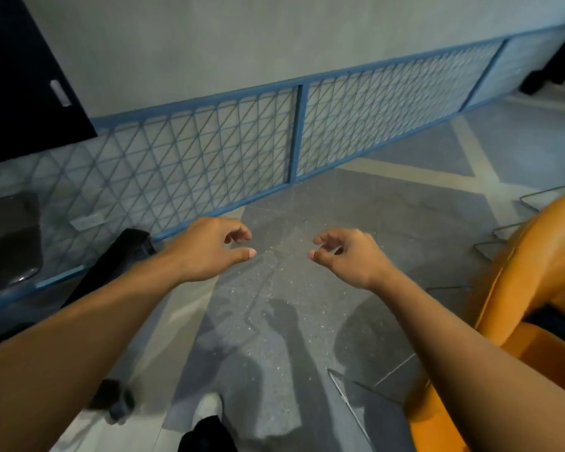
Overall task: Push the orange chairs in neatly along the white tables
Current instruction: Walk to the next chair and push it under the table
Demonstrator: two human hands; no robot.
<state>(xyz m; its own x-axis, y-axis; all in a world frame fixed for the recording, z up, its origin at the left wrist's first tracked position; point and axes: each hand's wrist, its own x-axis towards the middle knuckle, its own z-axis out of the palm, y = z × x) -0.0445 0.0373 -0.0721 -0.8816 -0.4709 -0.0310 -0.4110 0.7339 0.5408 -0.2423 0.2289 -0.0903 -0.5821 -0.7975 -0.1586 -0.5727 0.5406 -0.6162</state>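
looks like a gap between pushes, or the reach before one. left hand (209, 247) and right hand (346, 256) held out over the floor (291, 305), near each other but apart, fingers loosely curled, thumbs forward, holding nothing.

at the right edge, an orange chair (516, 282), curved back nearest, well clear of both hands. more orange at lower right, maybe a second chair, maybe the same one: cannot tell. thin wire legs (535, 197) on the floor beyond.

next, most likely: turn right, get both hands onto the chair back, find the matching counter, then push straight to finish square with its edge.

no white counter anywhere in view, so impossible to judge the chair's place against it or the number left to do. chair cut off by the frame edge and smeared by blur. dark shapes (118, 256) at left too blurred to name. ahead, only a mesh panel (209, 151) low on a wall.
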